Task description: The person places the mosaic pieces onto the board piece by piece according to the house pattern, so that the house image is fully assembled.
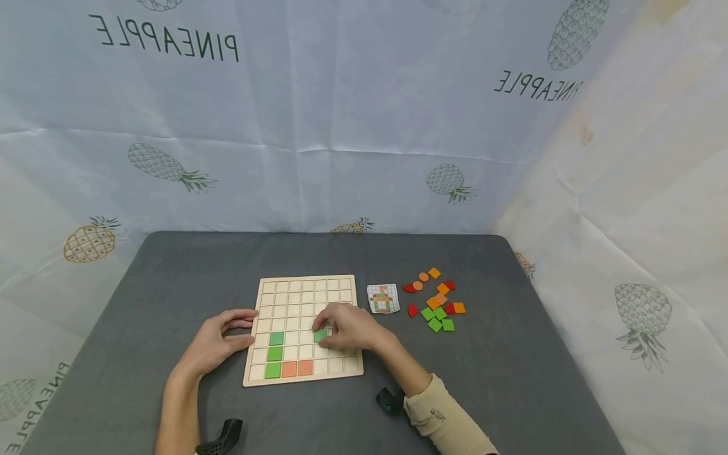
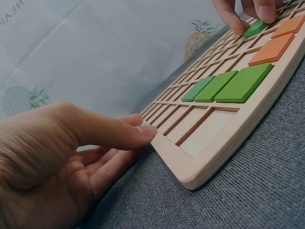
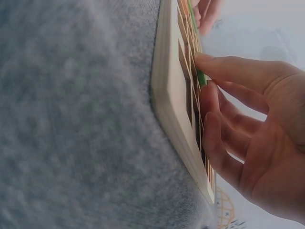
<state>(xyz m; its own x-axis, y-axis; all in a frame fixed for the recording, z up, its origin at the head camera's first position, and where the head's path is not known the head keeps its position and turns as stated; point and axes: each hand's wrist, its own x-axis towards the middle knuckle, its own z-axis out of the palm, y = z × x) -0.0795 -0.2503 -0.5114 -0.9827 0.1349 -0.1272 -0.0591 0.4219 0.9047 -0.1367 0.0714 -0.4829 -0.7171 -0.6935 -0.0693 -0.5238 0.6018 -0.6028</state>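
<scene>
A wooden grid board (image 1: 285,321) lies on the table. My left hand (image 1: 220,338) rests against its left edge, thumb and fingertips touching the rim; in the left wrist view the thumb (image 2: 138,136) lies at the board's side. With thumb and fingers, my right hand (image 1: 349,327) pinches a green square tile (image 1: 320,335) at a cell right of the board's middle. The right wrist view shows this tile (image 3: 201,78) edge-on, low at the grid. Three green tiles (image 1: 275,354) stand in a column at the left, and two orange tiles (image 1: 297,368) continue along the bottom row.
Right of the board lies a pattern card (image 1: 383,298) with a coloured grid picture. Beyond it are scattered loose green tiles (image 1: 435,325), orange squares (image 1: 442,289), orange round pieces (image 1: 423,277) and red pieces (image 1: 412,310). The grey table (image 1: 512,379) meets a pineapple-printed cloth (image 1: 364,189).
</scene>
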